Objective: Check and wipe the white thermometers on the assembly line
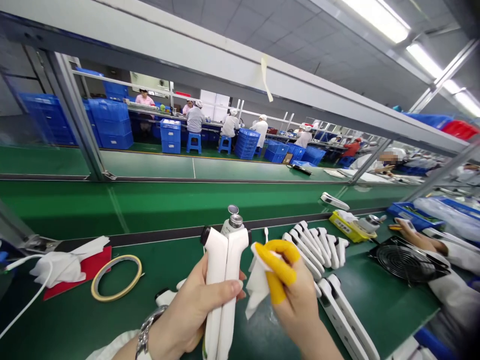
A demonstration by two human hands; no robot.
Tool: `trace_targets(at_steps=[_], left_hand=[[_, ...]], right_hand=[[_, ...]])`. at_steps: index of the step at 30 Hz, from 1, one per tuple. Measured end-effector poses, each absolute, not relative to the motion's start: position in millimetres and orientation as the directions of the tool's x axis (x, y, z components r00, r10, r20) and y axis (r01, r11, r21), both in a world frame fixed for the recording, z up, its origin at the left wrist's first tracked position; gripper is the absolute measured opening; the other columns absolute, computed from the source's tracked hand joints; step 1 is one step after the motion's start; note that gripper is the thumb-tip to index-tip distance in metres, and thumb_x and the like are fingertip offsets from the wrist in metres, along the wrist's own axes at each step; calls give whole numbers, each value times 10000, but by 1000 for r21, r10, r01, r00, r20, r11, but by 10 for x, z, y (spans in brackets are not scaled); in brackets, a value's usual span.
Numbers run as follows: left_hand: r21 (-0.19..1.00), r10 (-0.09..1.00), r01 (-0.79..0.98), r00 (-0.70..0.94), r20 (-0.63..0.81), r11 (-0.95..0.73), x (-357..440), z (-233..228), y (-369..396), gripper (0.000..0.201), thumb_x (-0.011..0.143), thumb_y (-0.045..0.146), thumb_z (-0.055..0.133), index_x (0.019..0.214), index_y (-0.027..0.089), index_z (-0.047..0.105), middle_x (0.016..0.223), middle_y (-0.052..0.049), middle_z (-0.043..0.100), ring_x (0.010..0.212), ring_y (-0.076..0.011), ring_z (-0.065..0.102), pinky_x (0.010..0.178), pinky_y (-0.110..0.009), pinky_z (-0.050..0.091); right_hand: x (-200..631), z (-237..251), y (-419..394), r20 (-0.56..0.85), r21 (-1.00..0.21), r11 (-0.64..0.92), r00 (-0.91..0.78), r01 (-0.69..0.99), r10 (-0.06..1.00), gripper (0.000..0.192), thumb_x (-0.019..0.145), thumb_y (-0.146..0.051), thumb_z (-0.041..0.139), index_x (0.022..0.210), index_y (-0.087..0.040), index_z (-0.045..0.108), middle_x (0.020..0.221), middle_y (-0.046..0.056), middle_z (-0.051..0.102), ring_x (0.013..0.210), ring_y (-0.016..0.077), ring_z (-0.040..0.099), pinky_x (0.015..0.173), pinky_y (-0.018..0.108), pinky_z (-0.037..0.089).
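Observation:
My left hand [202, 300], with a metal bracelet at the wrist, is wrapped round two white handheld devices [217, 280]. They stand side by side, their angled heads up and turned apart, with dark tips. My right hand [290, 290] wears yellow finger covers and pinches a white wipe [258, 285], which hangs down just right of the devices. Behind the heads stands a small bottle [229, 227] with its round metal cap flipped up. A cotton swab [266, 235] lies near my right fingers. Another white device is partly hidden behind my left hand.
Several white devices [315, 245] lie in a row at right, with two more devices [347, 320] nearer. A tape roll [117, 278], red sheet [80, 275], yellow tray [350, 227] and black fan [407, 257] surround the work area. A co-worker's arm [423, 240] reaches in at right.

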State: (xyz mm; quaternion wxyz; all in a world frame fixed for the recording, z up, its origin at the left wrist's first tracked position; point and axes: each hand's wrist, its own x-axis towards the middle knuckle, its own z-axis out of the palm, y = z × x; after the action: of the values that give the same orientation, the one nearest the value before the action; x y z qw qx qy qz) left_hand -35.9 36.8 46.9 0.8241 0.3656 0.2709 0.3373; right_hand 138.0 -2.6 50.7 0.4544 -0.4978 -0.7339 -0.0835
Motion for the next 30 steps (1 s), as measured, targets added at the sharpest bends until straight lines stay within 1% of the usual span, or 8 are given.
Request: trace_targets(at_steps=[4,9,12,17,20,26,28,30], left_hand=[[811,719,-313,672,-179,495,-312,447,267,517,614,242,791,1052,189,521,829,-7,628,713,-113,571,688,-234,467],[825,693,-267,694,-194,498,-274,483,178,551,581,285,807,1037,166,521,813,-16,634,671,-110,562,635,-222,460],[840,685,-236,700,-202,489,-265,491,146,573,576,280,809,1052,170,509,811,-13,633,666,-110,567,609,-210,456],[867,669,-177,711,-215,467,-253,473,139,541,569,329,805,1001,163,525,791,-11,623,643,-118,577,593,-221,459],[865,643,-156,733,-222,477,-235,440,161,534,599,320,793,1027,171,512,814,-12,625,654,-115,585,601,-217,461],[838,595,-197,784,-177,509,-213,377,183,458,648,280,766,1017,165,520,813,-6,622,637,-90,578,599,-193,453],[819,572,-193,798,-189,540,-218,375,179,451,653,282,763,1012,159,517,816,-11,626,640,-92,584,602,-194,453],[800,548,-190,813,-197,570,-225,375,177,419,663,278,755,985,153,517,837,-20,630,651,-100,592,617,-209,460]], right_hand=[[1301,502,-225,726,-150,489,-240,859,644,583,765,22,438,1279,-253,442,1038,107,436,837,227,469,648,376,430],[1375,571,-311,671,-99,510,-322,854,668,536,747,21,465,1232,-206,492,991,117,439,789,225,420,628,392,392],[1429,643,-348,693,-48,487,-322,872,646,495,756,13,462,1195,-205,523,979,113,447,799,236,403,645,416,364],[1479,700,-403,634,-70,515,-361,854,685,485,736,41,449,1171,-158,531,970,121,457,792,226,394,634,397,354],[1464,697,-433,657,-52,451,-309,891,688,439,735,47,440,1107,-148,567,967,135,467,804,240,391,638,419,360],[1461,635,-446,599,-152,468,-295,871,745,431,764,19,410,1115,-179,564,965,125,499,804,230,441,632,393,422],[1521,641,-432,655,-201,436,-211,877,725,415,784,-13,431,1136,-201,544,968,103,520,825,221,484,665,380,443],[1591,668,-423,699,-319,380,-55,868,713,364,806,-73,478,1136,-218,530,958,76,558,829,200,538,690,336,465]])
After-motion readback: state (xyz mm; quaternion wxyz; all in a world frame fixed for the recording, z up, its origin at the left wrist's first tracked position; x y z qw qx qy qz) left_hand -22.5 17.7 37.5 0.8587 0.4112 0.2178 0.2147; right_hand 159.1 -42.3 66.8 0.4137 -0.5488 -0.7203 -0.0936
